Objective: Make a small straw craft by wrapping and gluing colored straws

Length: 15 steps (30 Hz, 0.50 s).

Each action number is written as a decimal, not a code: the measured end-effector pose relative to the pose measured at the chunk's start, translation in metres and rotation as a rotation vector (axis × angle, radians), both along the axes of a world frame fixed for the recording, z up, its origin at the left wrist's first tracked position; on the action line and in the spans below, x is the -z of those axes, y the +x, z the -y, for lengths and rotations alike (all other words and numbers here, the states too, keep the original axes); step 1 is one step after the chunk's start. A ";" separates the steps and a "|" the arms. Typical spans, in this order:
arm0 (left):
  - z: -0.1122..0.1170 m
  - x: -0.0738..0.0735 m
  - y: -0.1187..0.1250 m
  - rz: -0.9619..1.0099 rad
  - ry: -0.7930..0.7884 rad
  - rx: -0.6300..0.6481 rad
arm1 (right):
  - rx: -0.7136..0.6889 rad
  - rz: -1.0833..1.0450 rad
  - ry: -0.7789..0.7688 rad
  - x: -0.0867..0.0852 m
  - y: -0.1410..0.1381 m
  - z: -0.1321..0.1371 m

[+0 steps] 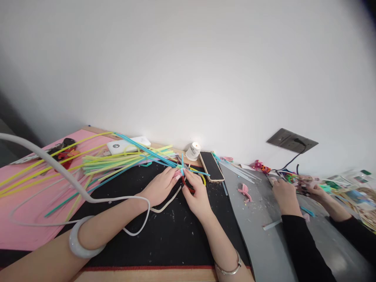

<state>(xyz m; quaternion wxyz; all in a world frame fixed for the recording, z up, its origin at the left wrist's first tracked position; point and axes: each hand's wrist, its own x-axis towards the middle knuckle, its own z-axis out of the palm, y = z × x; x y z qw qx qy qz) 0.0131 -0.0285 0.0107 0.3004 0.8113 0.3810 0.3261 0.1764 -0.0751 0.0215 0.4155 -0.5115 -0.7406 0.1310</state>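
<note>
My left hand (160,186) and my right hand (196,194) meet over the black mat (176,235), fingers pinched together. Between the fingertips is a small bundle of light blue pipe cleaners (182,169), with ends sticking up and to the right. Something pink shows beneath my left fingers, and a red strand (189,189) runs by my right fingers. Most of the bundle is covered by the fingers. To the left lies a pile of yellow, green and blue pipe cleaners (117,162), with long blue ones (141,147) reaching toward my hands.
A white cable (70,176) loops across my left forearm. Behind my hands are a paper cup (193,151), a phone (211,166) and a white power bank (127,145) near the wall. At right, another person's hands (284,196) work over the grey mat (252,227), beside a pink twisted piece (245,192).
</note>
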 end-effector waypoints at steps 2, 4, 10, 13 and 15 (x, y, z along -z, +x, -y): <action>-0.001 0.001 0.000 -0.004 0.003 -0.009 | -0.004 0.000 -0.001 0.000 0.000 0.000; -0.001 0.002 0.000 -0.001 0.003 -0.019 | -0.008 0.001 -0.003 0.000 0.000 0.000; -0.002 0.004 0.000 0.046 0.022 -0.029 | -0.016 0.003 -0.012 0.000 -0.001 0.001; -0.003 0.004 0.000 0.048 0.031 -0.033 | -0.019 -0.001 -0.015 0.000 -0.001 0.002; -0.003 0.004 0.000 0.051 0.033 -0.034 | -0.023 -0.002 -0.017 0.000 -0.001 0.002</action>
